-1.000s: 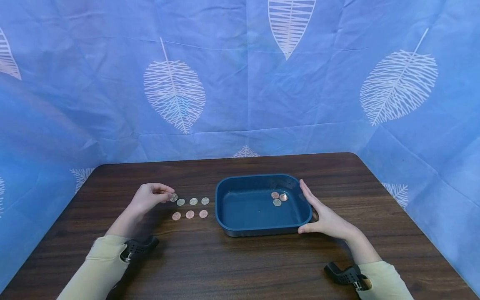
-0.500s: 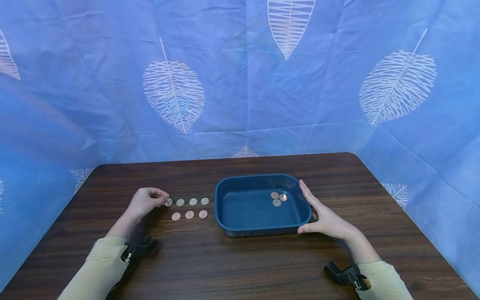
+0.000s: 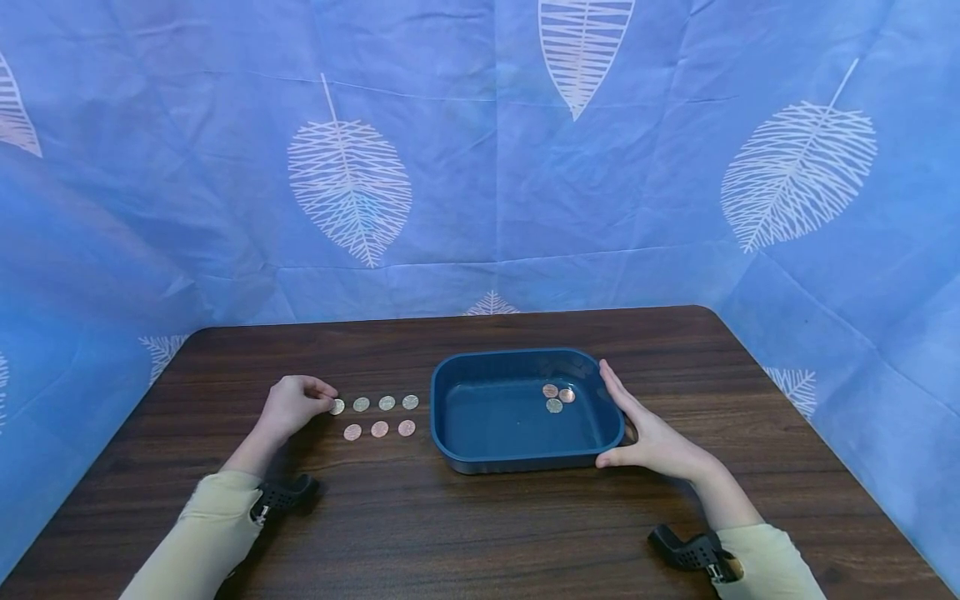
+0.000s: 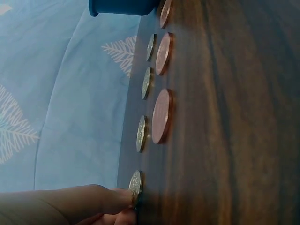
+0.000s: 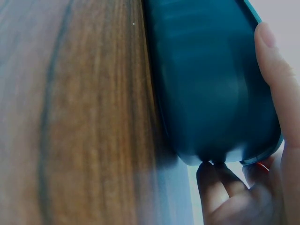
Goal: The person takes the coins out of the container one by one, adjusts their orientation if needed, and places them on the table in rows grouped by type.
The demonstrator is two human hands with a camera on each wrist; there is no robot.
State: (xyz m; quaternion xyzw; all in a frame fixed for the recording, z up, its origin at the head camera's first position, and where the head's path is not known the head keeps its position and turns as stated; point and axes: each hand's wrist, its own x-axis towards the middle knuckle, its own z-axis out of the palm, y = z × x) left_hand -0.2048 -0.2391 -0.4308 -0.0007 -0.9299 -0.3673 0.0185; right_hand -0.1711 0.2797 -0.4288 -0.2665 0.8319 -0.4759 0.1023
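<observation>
My left hand (image 3: 322,405) pinches a silver coin (image 3: 337,407) that lies on the dark wooden table (image 3: 480,533) at the left end of a row of silver coins (image 3: 387,403). In the left wrist view a fingertip and thumb (image 4: 119,201) touch that coin (image 4: 136,184). Three copper coins (image 3: 380,429) form a second row nearer me. My right hand (image 3: 637,425) rests with straight fingers along the right side of a dark blue tray (image 3: 525,461), thumb at its front corner. The tray (image 5: 211,84) fills the right wrist view, with a finger (image 5: 276,89) along its rim. Three coins (image 3: 557,397) lie inside it.
Blue cloth with white leaf prints (image 3: 480,167) walls in the table at the back and both sides. Black wrist camera mounts (image 3: 281,497) (image 3: 690,550) sit on my sleeves. Bare wood stretches in front of the tray and coins.
My left hand moved the silver coin down and left, from just above the row onto the table at the row's left end. The right hand and tray stayed still.
</observation>
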